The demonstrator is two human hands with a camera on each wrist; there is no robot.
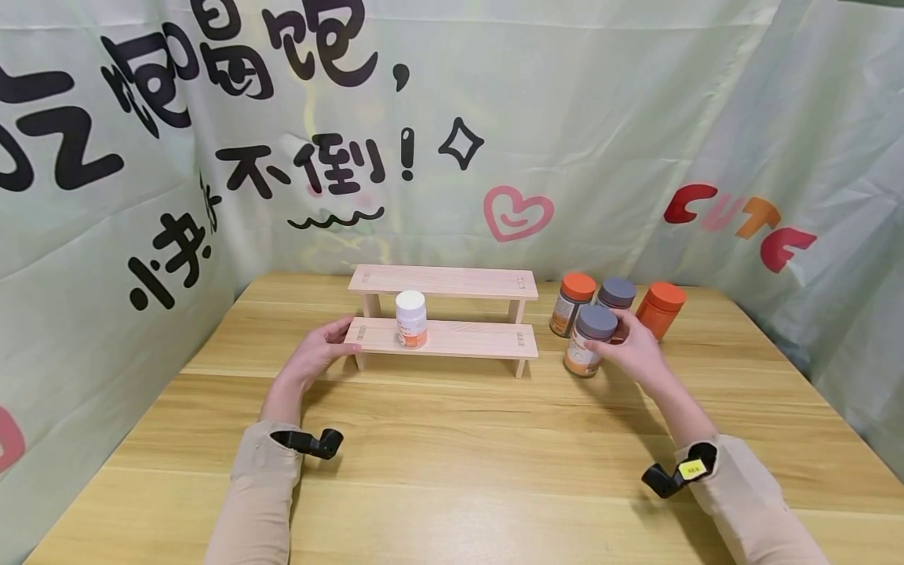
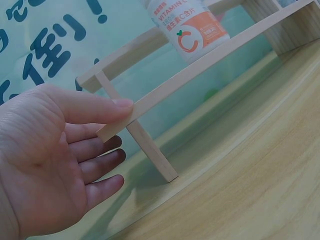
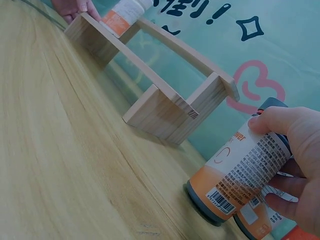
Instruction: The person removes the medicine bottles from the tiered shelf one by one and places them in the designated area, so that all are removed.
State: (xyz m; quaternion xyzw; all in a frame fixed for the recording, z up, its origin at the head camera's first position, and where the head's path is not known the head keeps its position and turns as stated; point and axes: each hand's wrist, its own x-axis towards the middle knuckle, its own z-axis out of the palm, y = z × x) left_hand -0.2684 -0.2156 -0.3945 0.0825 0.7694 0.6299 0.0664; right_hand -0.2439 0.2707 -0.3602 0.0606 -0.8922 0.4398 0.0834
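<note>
My left hand (image 1: 318, 355) grips the left end of a two-step wooden shelf (image 1: 473, 339), thumb on the lower board and the other fingers beyond its end. A white vitamin C bottle (image 1: 412, 322) stands upright on that lower board, left of its middle. To the right of the shelf, my right hand (image 1: 633, 349) holds a grey-lidded bottle (image 1: 583, 351) with an orange-and-white label. In the right wrist view, the thumb lies on the label of this bottle (image 3: 237, 170), near the lid. Whether its base touches the table, I cannot tell.
Behind the held bottle stand a dark bottle with an orange lid (image 1: 565, 310), another grey-lidded bottle (image 1: 616, 293) and an orange bottle (image 1: 660, 311). A printed curtain (image 1: 600, 141) hangs behind the wooden table (image 1: 452, 463).
</note>
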